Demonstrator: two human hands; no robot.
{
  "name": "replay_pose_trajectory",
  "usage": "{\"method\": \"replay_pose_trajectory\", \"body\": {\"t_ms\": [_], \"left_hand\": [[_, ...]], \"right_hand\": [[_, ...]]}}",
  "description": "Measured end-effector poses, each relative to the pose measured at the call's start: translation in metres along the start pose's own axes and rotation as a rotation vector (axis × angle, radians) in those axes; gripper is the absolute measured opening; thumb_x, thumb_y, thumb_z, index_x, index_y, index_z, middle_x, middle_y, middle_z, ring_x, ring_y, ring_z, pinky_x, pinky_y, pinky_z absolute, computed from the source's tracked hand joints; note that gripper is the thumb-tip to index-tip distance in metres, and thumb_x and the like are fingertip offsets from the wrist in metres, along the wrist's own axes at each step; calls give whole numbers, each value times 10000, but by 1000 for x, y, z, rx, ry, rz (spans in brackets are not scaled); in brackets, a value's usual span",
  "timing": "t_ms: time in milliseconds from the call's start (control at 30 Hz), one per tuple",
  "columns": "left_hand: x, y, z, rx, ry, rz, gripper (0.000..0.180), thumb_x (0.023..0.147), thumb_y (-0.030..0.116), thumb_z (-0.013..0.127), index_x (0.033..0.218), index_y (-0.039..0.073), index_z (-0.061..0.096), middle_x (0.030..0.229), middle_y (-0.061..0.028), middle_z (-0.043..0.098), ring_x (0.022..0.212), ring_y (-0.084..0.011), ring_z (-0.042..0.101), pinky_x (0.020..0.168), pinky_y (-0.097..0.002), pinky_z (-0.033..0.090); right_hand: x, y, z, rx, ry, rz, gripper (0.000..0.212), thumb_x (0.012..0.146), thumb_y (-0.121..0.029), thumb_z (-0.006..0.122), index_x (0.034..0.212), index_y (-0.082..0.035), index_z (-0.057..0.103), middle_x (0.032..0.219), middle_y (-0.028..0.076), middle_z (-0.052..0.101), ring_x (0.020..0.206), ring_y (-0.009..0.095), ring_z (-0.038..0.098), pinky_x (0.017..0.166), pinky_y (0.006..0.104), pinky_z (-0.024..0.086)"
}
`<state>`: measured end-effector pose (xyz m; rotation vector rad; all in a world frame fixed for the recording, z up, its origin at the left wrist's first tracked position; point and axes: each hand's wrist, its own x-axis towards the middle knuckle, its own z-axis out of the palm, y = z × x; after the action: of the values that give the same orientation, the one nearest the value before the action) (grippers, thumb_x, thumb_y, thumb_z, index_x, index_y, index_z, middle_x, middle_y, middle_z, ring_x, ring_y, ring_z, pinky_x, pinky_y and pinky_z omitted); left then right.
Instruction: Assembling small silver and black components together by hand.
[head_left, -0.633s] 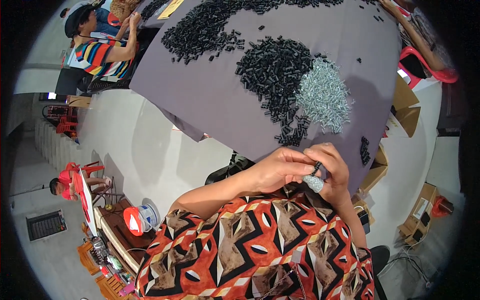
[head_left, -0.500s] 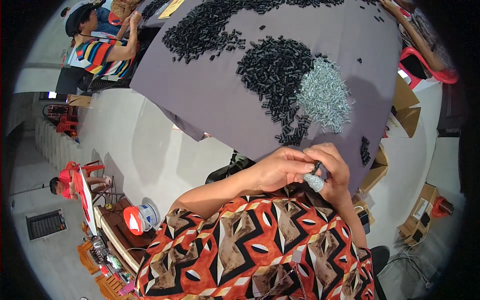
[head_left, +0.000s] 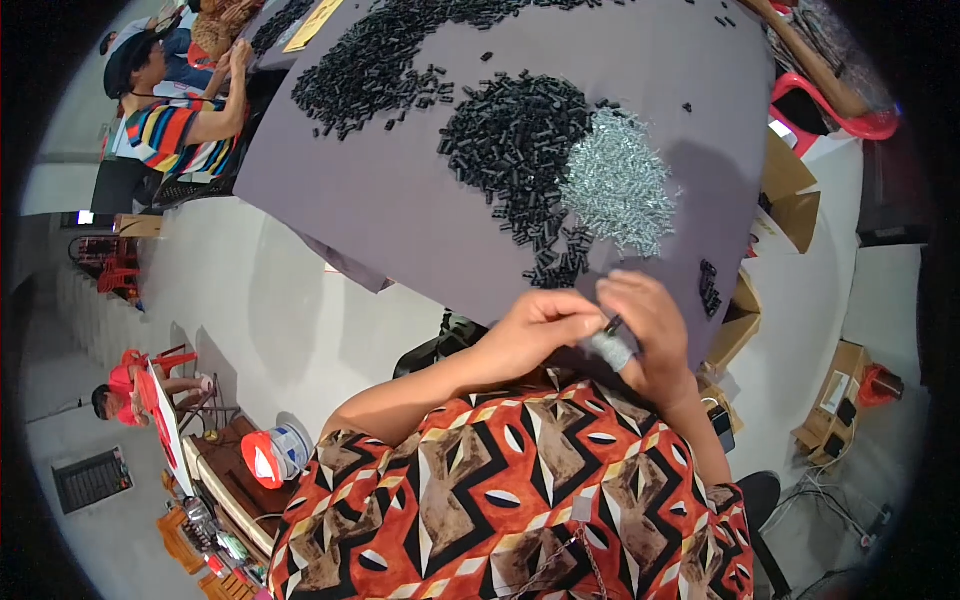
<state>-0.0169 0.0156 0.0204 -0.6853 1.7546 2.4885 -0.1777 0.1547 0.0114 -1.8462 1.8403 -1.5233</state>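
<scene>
My left hand [head_left: 540,330] is closed, thumb and forefinger pinched at one end of a small black tubular piece [head_left: 613,325]. Curving round the other side of it is my right hand [head_left: 655,325], its fingers smeared by motion. A silvery-grey lump [head_left: 610,349] sits against my right hand just below the black piece; it may be a wrapping on the thumb, but I cannot tell. Just beyond my hands, a heap of similar black pieces [head_left: 515,140] touches a pile of small shiny metal pieces [head_left: 620,185] resembling screws.
A purple-grey cloth covers the table [head_left: 350,190]. Another black heap [head_left: 370,75] spreads at the far left, and a few black pieces [head_left: 709,288] lie near the right edge. Cardboard boxes [head_left: 735,320] stand beyond that edge. Other people sit at the far left and far right.
The whole view has shifted, so the table and heaps appear farther left. My right fingers have lifted somewhat away from the black piece and are blurred. My left hand keeps its pinch.
</scene>
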Motion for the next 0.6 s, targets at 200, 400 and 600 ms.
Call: {"method": "replay_pose_trajectory", "body": {"t_ms": [200, 400, 600], "left_hand": [[4, 8, -22, 583, 415, 412, 162, 944, 114, 680, 1072, 18, 709, 806, -33, 569, 768, -125, 545, 708, -279, 452], [4, -6, -34, 623, 495, 423, 148, 930, 97, 690, 1054, 18, 706, 785, -31, 553, 755, -143, 550, 710, -279, 458], [1, -4, -38, 794, 520, 406, 246, 879, 107, 728, 1106, 22, 685, 945, -120, 635, 877, -268, 629, 802, -365, 508]], "right_hand": [[-28, 30, -39, -534, 228, 448, 429, 758, -12, 689, 1183, -28, 635, 1275, 140, 622, 1235, 356, 547, 1082, 446, 415], [-29, 40, -45, -631, 216, 530, 409, 807, -36, 693, 1212, -52, 641, 1279, 121, 614, 1240, 335, 531, 1095, 445, 388], [-34, 47, -44, -639, 206, 488, 325, 821, -42, 709, 1143, -61, 671, 1210, 105, 627, 1174, 315, 563, 1051, 427, 417]]}}
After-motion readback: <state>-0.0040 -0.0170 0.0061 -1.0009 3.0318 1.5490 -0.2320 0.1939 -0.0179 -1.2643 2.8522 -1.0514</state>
